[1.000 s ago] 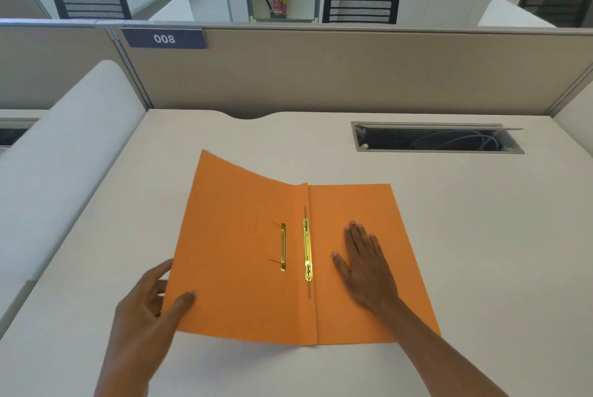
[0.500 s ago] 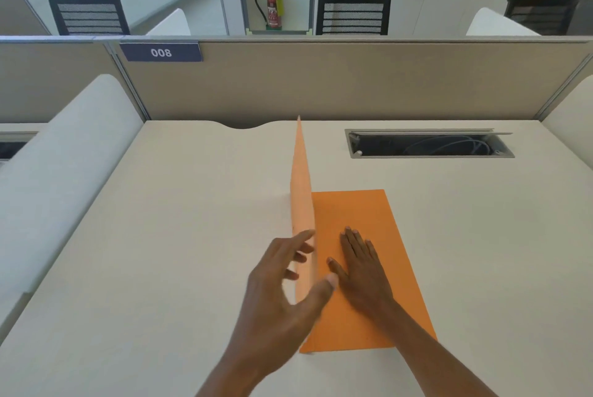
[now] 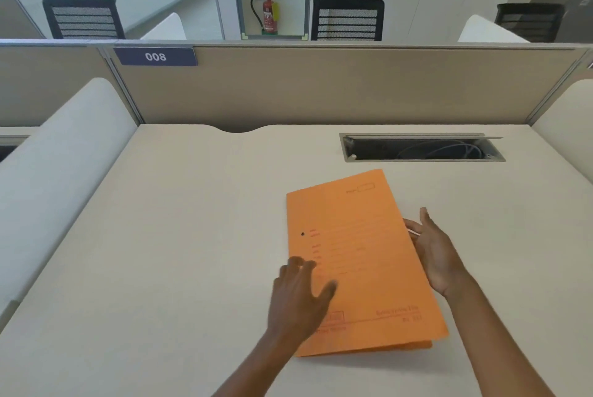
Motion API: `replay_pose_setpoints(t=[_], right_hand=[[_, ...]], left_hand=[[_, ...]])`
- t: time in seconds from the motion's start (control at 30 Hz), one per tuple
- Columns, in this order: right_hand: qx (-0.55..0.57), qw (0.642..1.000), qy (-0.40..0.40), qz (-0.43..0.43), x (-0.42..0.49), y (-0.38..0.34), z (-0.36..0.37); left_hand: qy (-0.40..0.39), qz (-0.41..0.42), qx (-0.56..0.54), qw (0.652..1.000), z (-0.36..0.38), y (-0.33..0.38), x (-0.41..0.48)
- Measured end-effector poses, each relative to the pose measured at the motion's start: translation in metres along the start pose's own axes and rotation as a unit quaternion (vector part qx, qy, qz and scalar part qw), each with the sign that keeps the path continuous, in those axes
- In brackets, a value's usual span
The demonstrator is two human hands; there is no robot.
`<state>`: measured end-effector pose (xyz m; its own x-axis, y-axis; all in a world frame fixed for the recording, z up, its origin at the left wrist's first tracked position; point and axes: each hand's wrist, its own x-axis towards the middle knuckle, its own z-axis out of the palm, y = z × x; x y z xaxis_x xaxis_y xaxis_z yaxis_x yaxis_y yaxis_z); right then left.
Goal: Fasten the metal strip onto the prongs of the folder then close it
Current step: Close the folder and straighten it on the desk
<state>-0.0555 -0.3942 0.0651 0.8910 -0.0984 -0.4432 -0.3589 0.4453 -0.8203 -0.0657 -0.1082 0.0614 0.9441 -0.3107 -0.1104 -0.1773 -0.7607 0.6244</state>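
The orange folder point(image 3: 362, 255) lies on the desk with its printed front cover folded down over the back. The cover sits slightly skewed, so a sliver of the lower sheet shows at the bottom right corner. The metal strip and prongs are hidden inside. My left hand point(image 3: 298, 300) rests flat on the cover near the spine side, fingers spread. My right hand point(image 3: 433, 249) is at the folder's right edge, palm turned inward and fingers apart, its fingertips at the edge of the cover.
The beige desk point(image 3: 192, 236) has an open cable slot point(image 3: 420, 148) with wires behind the folder. A partition wall point(image 3: 321, 85) labelled 008 closes off the back. White side dividers point(image 3: 64, 156) flank the desk.
My left hand swung the front cover from lying open at the left, up through vertical, down onto the back. My right hand slid off the inner page to the folder's right edge.
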Motion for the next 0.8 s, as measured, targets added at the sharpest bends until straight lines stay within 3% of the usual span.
replay_pose_setpoints(t=[0.13,0.27,0.37,0.5,0.63,0.8], right_hand=[[-0.227,0.967,0.111,-0.023,0.006,0.011,-0.015],[-0.359,0.904,0.227,-0.034,0.014,0.03,-0.003],[-0.465,0.843,0.266,-0.053,0.019,0.04,0.004],[-0.551,0.784,0.281,-0.055,0.023,0.048,0.007],[-0.58,0.761,0.288,-0.049,0.024,0.049,0.008],[-0.555,0.783,0.272,-0.071,0.022,0.049,0.002]], left_hand=[[-0.016,-0.097,0.02,0.995,0.002,-0.039,0.014],[-0.018,-0.082,0.023,0.996,0.009,-0.042,0.018],[-0.021,-0.082,-0.023,0.996,0.014,-0.035,0.021],[0.011,-0.147,-0.153,0.977,0.015,-0.033,0.032],[0.021,-0.198,-0.273,0.941,0.008,-0.041,0.044],[0.022,-0.191,-0.41,0.892,0.0,-0.052,0.049]])
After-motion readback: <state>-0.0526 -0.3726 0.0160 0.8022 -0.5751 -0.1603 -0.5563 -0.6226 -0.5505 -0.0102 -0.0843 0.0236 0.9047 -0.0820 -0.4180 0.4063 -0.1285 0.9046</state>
